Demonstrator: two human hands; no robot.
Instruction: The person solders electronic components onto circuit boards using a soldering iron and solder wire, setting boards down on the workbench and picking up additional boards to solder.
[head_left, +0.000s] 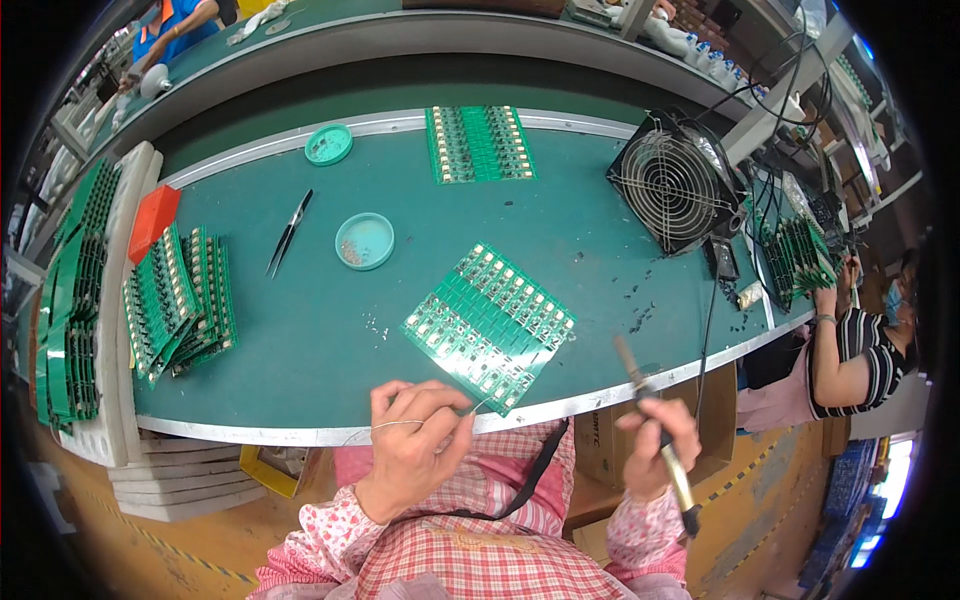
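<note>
My left hand (pixel 412 455) pinches a thin solder wire (pixel 484 405), whose end reaches the near corner of a green circuit board panel (pixel 488 325) lying tilted on the bench. More of the wire trails out to the left of my fingers. To the right, past the bench's front edge, my right hand (pixel 655 445) is closed around a soldering iron (pixel 675 472). The iron's tip points up and left, apart from the board. Rows of small white and dark parts cover the panel.
Tweezers (pixel 290 233) and two small turquoise dishes (pixel 365 241) lie behind the board. Another board panel (pixel 480 145) sits at the back. Stacked panels (pixel 180 300) and a red box (pixel 153 222) stand left. A fan (pixel 672 185) stands right, with dark scraps before it. A co-worker (pixel 850 360) sits far right.
</note>
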